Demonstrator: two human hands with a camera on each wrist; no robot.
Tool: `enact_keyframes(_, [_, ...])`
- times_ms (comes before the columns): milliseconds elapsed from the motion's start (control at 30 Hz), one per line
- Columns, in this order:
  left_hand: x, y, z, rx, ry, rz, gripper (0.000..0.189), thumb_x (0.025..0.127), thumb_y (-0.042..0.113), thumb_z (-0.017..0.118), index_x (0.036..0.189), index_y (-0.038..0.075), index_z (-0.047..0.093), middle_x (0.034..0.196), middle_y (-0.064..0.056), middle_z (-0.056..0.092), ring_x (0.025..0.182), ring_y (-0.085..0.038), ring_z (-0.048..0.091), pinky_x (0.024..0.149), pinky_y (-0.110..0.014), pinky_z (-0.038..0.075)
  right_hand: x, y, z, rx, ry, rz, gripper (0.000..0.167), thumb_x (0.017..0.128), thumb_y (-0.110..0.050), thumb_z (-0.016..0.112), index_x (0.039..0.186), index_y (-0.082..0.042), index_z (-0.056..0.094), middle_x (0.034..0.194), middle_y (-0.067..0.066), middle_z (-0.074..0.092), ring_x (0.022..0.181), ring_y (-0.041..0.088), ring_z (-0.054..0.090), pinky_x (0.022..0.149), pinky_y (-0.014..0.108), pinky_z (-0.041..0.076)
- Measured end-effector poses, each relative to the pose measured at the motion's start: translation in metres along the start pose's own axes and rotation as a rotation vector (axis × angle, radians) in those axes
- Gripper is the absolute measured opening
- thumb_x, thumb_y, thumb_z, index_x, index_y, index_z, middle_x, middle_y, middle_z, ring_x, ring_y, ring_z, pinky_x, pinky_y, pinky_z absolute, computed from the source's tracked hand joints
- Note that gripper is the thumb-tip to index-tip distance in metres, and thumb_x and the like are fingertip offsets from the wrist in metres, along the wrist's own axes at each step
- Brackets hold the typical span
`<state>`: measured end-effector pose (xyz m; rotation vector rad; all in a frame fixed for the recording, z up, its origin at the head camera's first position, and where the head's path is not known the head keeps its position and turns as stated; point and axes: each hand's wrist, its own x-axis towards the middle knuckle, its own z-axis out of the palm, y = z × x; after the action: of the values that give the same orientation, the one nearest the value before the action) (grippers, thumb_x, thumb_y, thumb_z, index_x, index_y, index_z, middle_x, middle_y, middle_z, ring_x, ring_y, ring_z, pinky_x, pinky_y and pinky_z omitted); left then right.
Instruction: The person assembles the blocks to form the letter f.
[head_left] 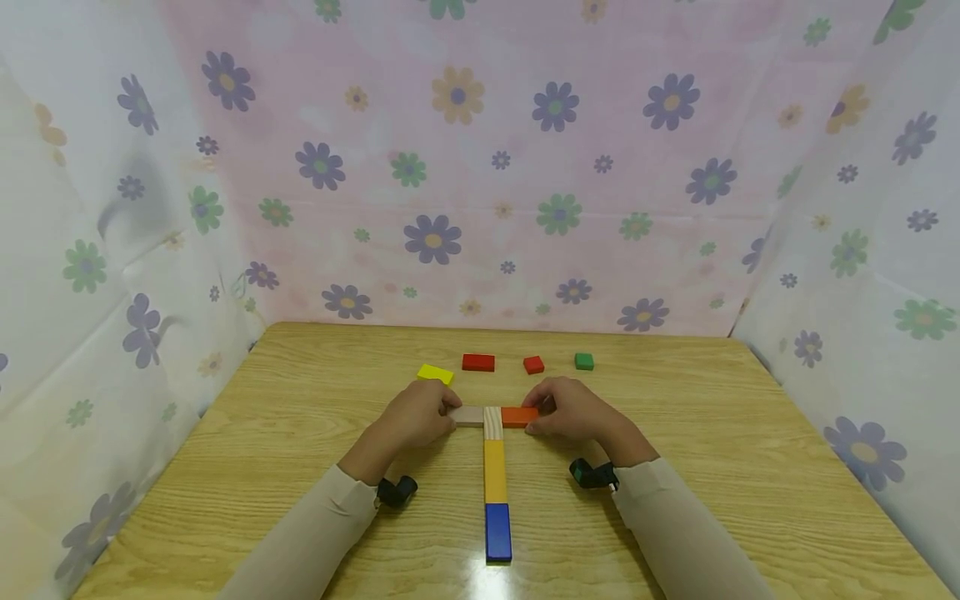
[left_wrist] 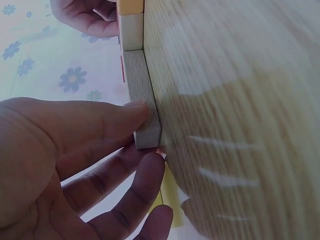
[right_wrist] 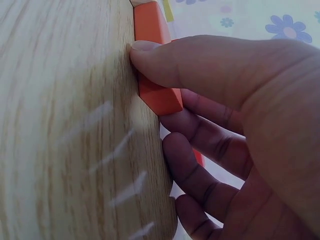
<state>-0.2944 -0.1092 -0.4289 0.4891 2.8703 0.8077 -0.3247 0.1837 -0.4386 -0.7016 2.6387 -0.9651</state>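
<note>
My left hand (head_left: 422,410) pinches the outer end of a greyish wooden block (head_left: 469,417) between thumb and fingers. On the other side, my right hand (head_left: 573,410) pinches an orange block (head_left: 519,417) in the same way. Between these two lies a pale striped wood block (head_left: 492,422); the three form a crossbar. Running toward me from the pale block are a yellow-orange block (head_left: 495,472) and a blue block (head_left: 498,532), in one line like the stem of a T. In the left wrist view, the thumb presses the near side of the greyish block (left_wrist: 142,90).
Behind the hands lie a yellow block (head_left: 436,374), a long red block (head_left: 478,362), a small red block (head_left: 533,365) and a green block (head_left: 584,362). All rest on the wood-grain table (head_left: 315,367). A flowered curtain (head_left: 495,167) hangs behind and on both sides.
</note>
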Motion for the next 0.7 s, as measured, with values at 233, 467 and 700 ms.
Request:
enact_keyframes(233, [0.0005, -0.0003, 0.0000, 0.005, -0.002, -0.001, 0.032, 0.090, 0.010, 0.078, 0.122, 0.009, 0.077, 0.118, -0.003, 0.075, 0.102, -0.016, 0.066, 0.091, -0.040, 0.056, 0.0009, 0.0005, 0.0012, -0.002, 0.003, 0.010, 0.026, 0.087, -0.021, 0.085, 0.111, -0.018, 0.076, 0.107, -0.002, 0.069, 0.091, 0.016, 0.061, 0.085, 0.037, 0.054])
enact_keyframes(467, [0.0004, -0.0008, 0.0000, 0.003, -0.006, -0.008, 0.033, 0.089, 0.011, 0.079, 0.122, 0.009, 0.077, 0.118, -0.003, 0.075, 0.099, -0.016, 0.065, 0.091, -0.040, 0.056, 0.0009, -0.0004, 0.0012, -0.014, 0.002, 0.005, 0.026, 0.087, -0.021, 0.085, 0.111, -0.018, 0.076, 0.108, -0.002, 0.069, 0.093, 0.016, 0.061, 0.087, 0.039, 0.054])
enact_keyframes(700, [-0.0012, 0.0007, -0.0018, -0.041, -0.027, -0.008, 0.038, 0.089, 0.017, 0.080, 0.126, 0.009, 0.074, 0.122, -0.003, 0.074, 0.107, -0.020, 0.067, 0.094, -0.042, 0.056, 0.0018, 0.0021, 0.0010, -0.018, 0.005, 0.010, 0.026, 0.087, -0.023, 0.085, 0.111, -0.019, 0.076, 0.109, -0.002, 0.069, 0.096, 0.017, 0.062, 0.090, 0.041, 0.055])
